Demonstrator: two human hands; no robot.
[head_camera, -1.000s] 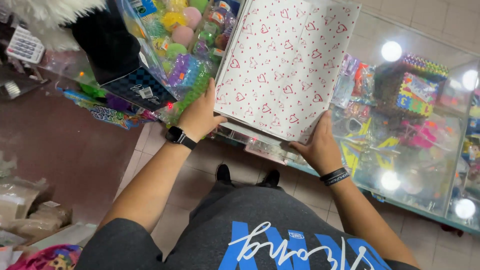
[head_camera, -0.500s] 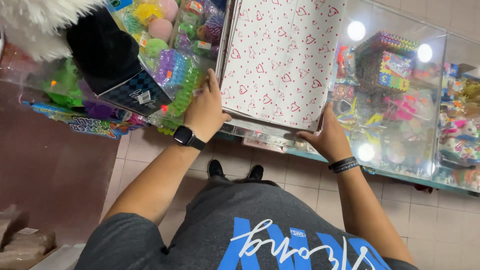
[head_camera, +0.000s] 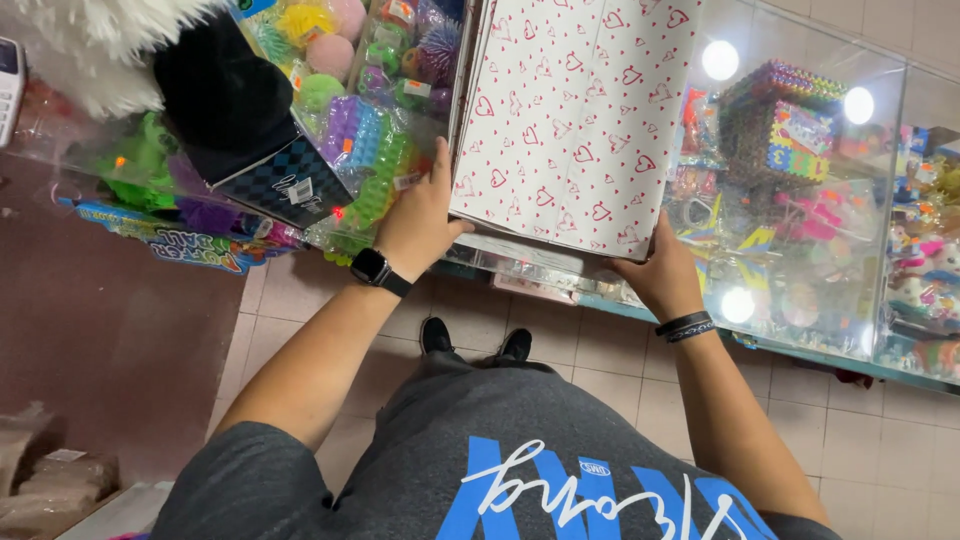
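A stack of white sheets printed with small red hearts (head_camera: 580, 120) lies on a glass counter top (head_camera: 800, 200). My left hand (head_camera: 420, 225) grips the stack's near left corner, thumb on top; a black smartwatch sits on that wrist. My right hand (head_camera: 660, 275) holds the near right corner from below, with dark bands around the wrist. Both hands are closed on the edges of the sheets.
Bagged colourful toys (head_camera: 350, 110) and a black checkered box (head_camera: 260, 170) crowd the counter to the left, under a white fluffy item (head_camera: 100, 40). More toys (head_camera: 790, 130) fill the glass case on the right. Tiled floor and my black shoes (head_camera: 475, 340) lie below.
The view has shifted so the sheets and counter sit higher and closer. Both hands keep their hold on the stack's near corners.
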